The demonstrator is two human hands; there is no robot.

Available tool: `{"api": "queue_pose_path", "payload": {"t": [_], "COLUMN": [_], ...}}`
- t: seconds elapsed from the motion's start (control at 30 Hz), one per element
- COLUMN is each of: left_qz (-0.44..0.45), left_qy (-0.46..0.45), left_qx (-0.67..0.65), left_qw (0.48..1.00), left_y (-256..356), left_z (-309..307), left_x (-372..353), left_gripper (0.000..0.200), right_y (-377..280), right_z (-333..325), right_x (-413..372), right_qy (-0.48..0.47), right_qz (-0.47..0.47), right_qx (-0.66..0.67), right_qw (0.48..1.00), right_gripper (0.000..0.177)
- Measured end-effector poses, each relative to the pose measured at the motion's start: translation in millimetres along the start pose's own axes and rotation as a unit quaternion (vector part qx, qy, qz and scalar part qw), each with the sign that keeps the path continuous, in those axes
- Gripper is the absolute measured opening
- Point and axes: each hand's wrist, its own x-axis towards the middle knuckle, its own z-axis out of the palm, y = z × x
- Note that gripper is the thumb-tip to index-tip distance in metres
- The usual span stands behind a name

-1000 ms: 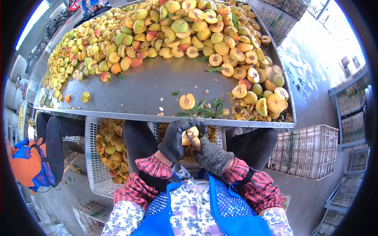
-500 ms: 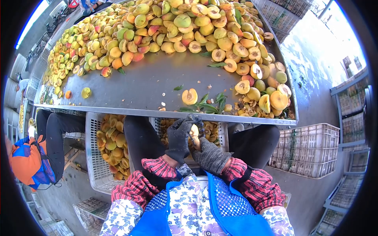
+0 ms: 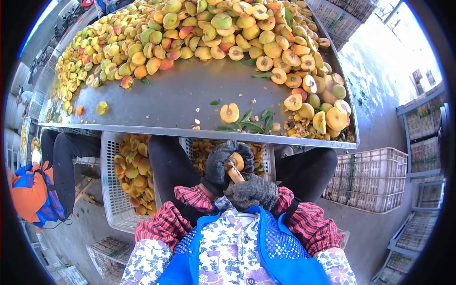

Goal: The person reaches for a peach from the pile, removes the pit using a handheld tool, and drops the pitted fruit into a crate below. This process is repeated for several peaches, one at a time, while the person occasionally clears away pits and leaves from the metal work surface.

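In its dark glove, my left hand (image 3: 217,166) is wrapped round a peach half (image 3: 236,160), held above a crate between my knees. My right hand (image 3: 254,192), in a grey knit glove, grips a small pitting knife (image 3: 236,175) with a light wooden handle. The knife's metal tip meets the cut face of the peach half; the exact shape of the blade is hard to make out. Just beyond my hands is the metal table (image 3: 175,99), where one peach half (image 3: 229,113) lies cut side up near the edge, beside green leaves (image 3: 251,124).
A large heap of halved peaches (image 3: 190,35) covers the table's far side and right end. Below the edge, a white crate (image 3: 110,190) of peach halves stands left of my leg. Another crate (image 3: 368,180) stands at right. A person in an orange and blue vest (image 3: 33,192) sits at left.
Both hands have come slightly closer to my body. The peach half has turned so its cut face shows more, with the knife at its centre.
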Motion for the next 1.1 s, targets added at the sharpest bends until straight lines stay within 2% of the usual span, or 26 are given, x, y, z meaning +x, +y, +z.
{"api": "queue_pose_path", "payload": {"t": [0.07,0.1,0.17,0.2,0.27,0.3,0.33,0.4,0.43,0.5,0.53,0.57,0.6,0.63,0.7,0.77,0.8,0.83,0.87,0.9,0.93,1.03,1.07,1.1], "left_qz": [-0.025,-0.049,-0.150,-0.157,-0.102,-0.072,-0.185,-0.131,-0.103,-0.109,-0.120,-0.085,-0.072,0.078,0.130,0.200,0.226,0.172,0.175,0.174,0.270,0.289,0.232,0.173], "left_qy": [0.000,-0.005,-0.047,-0.055,-0.050,-0.044,-0.056,0.006,0.037,0.022,0.116,0.109,0.155,0.235,0.228,0.236,0.276,0.358,0.361,0.355,0.351,0.243,0.212,0.179], "left_qx": [-0.049,-0.080,-0.170,-0.158,-0.076,-0.035,-0.214,-0.205,-0.201,-0.255,-0.311,-0.331,-0.352,-0.225,-0.170,-0.095,0.008,0.050,0.209,0.363,0.441,0.399,0.363,0.326], "left_qw": [0.999,0.996,0.973,0.973,0.991,0.996,0.958,0.970,0.973,0.960,0.936,0.934,0.920,0.942,0.950,0.946,0.934,0.916,0.892,0.844,0.781,0.836,0.877,0.912], "left_y": [11.4,19.5,81.8,83.9,59.6,47.2,84.5,77.8,77.9,94.0,103.4,117.5,148.5,161.9,172.0,176.5,180.9,193.3,196.5,196.1,191.6,204.9,210.3,212.6], "left_z": [9.2,13.7,48.6,49.3,33.0,25.8,46.1,42.7,43.3,31.3,24.1,13.3,18.4,22.4,-43.2,-119.5,-140.0,-157.1,-170.7,-183.4,-195.3,-120.2,-73.3,-28.4], "left_x": [-2.8,-4.9,-21.4,-20.9,-15.8,-12.7,-20.0,-15.9,-14.4,-14.9,-9.4,-10.0,-24.3,-34.1,-34.9,-32.7,-35.9,-29.0,-27.0,-22.3,-7.4,35.5,48.1,65.2], "left_gripper": [0.037,0.037,0.037,0.038,0.039,0.039,0.039,0.032,0.029,0.025,0.022,0.020,0.019,0.019,0.026,0.029,0.028,0.030,0.031,0.033,0.031,0.033,0.033,0.033], "right_y": [-3.0,-5.2,-13.0,-14.7,-11.5,-13.3,-15.2,-3.6,-3.6,-10.4,-17.3,-24.0,-30.7,-29.4,-26.6,-10.7,25.9,52.1,78.4,92.2,103.8,111.1,99.9,52.7], "right_z": [-0.3,1.2,4.4,7.3,5.1,1.8,-1.2,2.1,2.5,3.9,5.1,7.7,10.8,7.6,1.6,-12.8,-33.0,-46.4,-59.8,-66.9,-73.0,-81.1,-79.8,-65.4], "right_x": [-0.5,-0.5,-1.1,-2.8,-4.4,-3.3,-2.4,-1.9,-2.4,-5.2,-7.7,-11.0,-13.7,-9.5,-1.1,13.7,23.2,29.0,34.7,38.7,41.9,39.0,36.0,24.9], "right_qy": [-0.010,-0.007,0.007,0.032,0.004,-0.012,-0.018,0.000,-0.006,-0.032,-0.053,-0.010,0.035,0.075,0.144,0.142,0.001,-0.055,-0.113,-0.089,-0.066,0.003,0.028,0.056], "right_qz": [0.085,0.099,0.122,0.003,0.028,0.089,0.151,0.063,0.048,0.044,0.057,0.035,0.010,0.026,0.080,0.173,0.222,0.237,0.244,0.226,0.208,0.184,0.188,0.210], "right_qx": [0.113,0.115,0.115,-0.041,0.087,0.161,0.230,0.176,0.164,0.156,0.160,0.129,0.098,0.005,-0.177,-0.415,-0.523,-0.568,-0.609,-0.605,-0.600,-0.556,-0.525,-0.471], "right_qw": [0.990,0.988,0.986,0.999,0.996,0.983,0.961,0.982,0.985,0.986,0.984,0.991,0.995,0.997,0.970,0.882,0.823,0.786,0.746,0.758,0.770,0.811,0.829,0.855], "right_gripper": [0.018,0.018,0.020,0.018,0.018,0.018,0.019,0.018,0.017,0.015,0.013,0.014,0.014,0.017,0.024,0.033,0.035,0.036,0.037,0.037,0.037,0.037,0.037,0.038]}}
